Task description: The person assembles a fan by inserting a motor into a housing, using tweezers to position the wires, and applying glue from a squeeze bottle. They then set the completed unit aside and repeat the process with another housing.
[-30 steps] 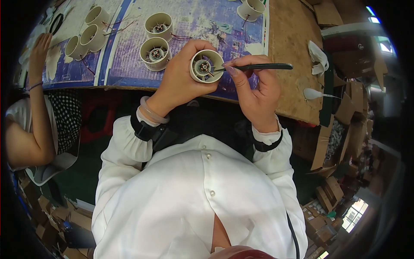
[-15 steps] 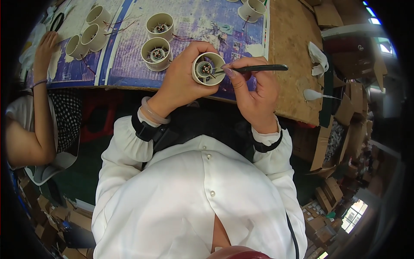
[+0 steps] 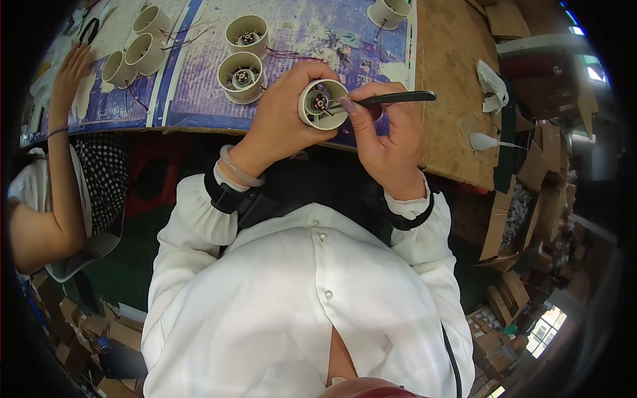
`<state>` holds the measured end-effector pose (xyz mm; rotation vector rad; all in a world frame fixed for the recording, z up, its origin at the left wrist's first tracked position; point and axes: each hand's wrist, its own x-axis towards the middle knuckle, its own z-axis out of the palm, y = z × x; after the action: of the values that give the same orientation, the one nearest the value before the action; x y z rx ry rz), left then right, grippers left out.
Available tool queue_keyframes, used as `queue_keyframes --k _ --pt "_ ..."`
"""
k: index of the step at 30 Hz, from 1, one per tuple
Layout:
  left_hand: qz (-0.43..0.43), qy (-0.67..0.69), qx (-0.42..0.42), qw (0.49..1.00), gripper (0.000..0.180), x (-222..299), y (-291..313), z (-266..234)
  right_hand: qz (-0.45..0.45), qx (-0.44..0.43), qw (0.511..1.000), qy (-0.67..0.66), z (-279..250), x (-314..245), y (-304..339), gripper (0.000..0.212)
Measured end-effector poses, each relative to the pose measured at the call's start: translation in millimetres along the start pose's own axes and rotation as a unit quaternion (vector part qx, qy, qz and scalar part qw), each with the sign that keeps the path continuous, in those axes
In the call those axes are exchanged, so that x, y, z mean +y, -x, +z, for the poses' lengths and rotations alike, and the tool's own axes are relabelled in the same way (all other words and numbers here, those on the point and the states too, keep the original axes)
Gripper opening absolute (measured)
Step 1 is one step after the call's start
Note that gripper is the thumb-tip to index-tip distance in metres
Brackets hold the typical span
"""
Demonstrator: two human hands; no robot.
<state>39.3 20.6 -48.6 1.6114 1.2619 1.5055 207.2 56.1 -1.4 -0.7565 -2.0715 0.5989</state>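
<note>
My left hand point(image 3: 284, 111) is wrapped round a cream cylindrical fan housing point(image 3: 335, 122), its open end tilted up toward me. Inside it shows a small motor point(image 3: 318, 102) with a dark centre and coppery parts. My right hand point(image 3: 393, 129) pinches a pair of black tweezers point(image 3: 405, 97). Their tip reaches into the housing beside the motor, though the exact contact point is too small to make out. Just beyond my left hand stand two similar housings, a nearer one point(image 3: 229, 89) and a farther one point(image 3: 229, 30), each with a motor inside and dark red wires trailing from the farther one.
More cream housings point(image 3: 150, 61) with wires stand at the left, and another housing point(image 3: 387, 16) at the far right. A worn blue sheet point(image 3: 199, 113) covers the table. A white dropper bottle point(image 3: 483, 142) and crumpled tissue point(image 3: 491, 86) lie right. A co-worker's arm point(image 3: 63, 132) rests at left.
The housing in my left hand has turned and shifted slightly to the right. My right hand and the tweezers have moved a little left and up, with the tweezers at a slightly different slant.
</note>
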Motion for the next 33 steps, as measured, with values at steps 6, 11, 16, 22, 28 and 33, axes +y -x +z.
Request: queue_keyframes --k 6,11,16,22,28,33 --pt "-0.006 -0.013 0.006 1.0 0.053 0.2 1.7 0.1 -0.006 0.02 1.0 -0.016 -0.5 -2.1 -1.1 0.01" --pt "-0.002 -0.009 0.004 1.0 0.053 -0.7 2.1 -1.3 -0.022 0.005 1.0 0.011 0.1 -0.2 0.7 0.01" --pt "0.004 -0.017 -0.002 1.0 0.053 -1.2 1.5 -1.7 -0.034 -0.001 0.999 0.027 -0.2 1.3 0.8 0.01" --pt "0.0 -0.02 -0.01 1.0 0.053 -1.7 1.1 -1.9 -0.053 -0.004 0.998 0.034 -0.8 1.6 -0.7 0.01" --pt "0.002 0.012 0.007 1.0 0.053 -2.9 0.9 -0.8 -0.056 -0.004 0.998 0.027 -0.4 0.7 -1.7 0.011" --pt "0.004 0.0 -0.01 1.0 0.054 -2.4 1.5 -3.3 -0.071 -0.01 0.997 0.04 -0.4 0.3 -1.8 0.01"
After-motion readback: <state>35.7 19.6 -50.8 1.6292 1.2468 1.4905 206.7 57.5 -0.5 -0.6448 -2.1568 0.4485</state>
